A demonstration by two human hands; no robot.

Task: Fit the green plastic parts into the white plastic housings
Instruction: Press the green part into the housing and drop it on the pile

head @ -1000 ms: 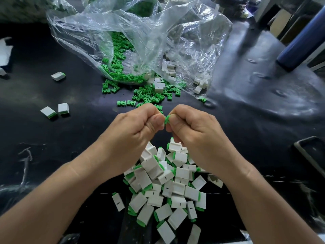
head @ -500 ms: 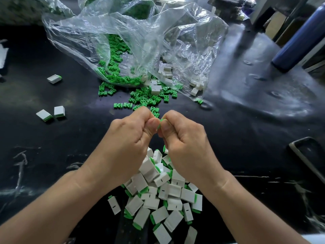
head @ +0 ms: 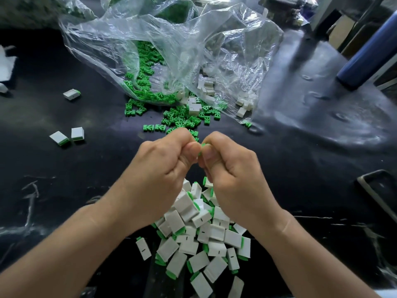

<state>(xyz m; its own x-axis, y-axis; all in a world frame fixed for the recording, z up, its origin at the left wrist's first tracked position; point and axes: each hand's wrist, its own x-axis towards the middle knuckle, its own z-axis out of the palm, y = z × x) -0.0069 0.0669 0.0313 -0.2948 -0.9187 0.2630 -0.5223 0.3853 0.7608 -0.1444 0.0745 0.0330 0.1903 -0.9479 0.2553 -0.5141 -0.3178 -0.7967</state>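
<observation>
green plastic barely showed between the two thumbs: the green part [head: 202,147] was a thin sliver where a second before more of it stood out, so it seemed nearly pushed home. the left hand [head: 159,166] and right hand [head: 232,168] stayed curled tight, pinching it; the white housing was hidden inside the fingers. beyond the grip lay loose green parts [head: 182,119] and the bag [head: 171,50]; beneath it, the finished pile [head: 199,239]. no writing could be read.

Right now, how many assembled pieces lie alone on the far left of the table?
3. One piece lies left of the bag; a pair sits side by side nearer you. More may lie beyond the view's left edge.
</observation>
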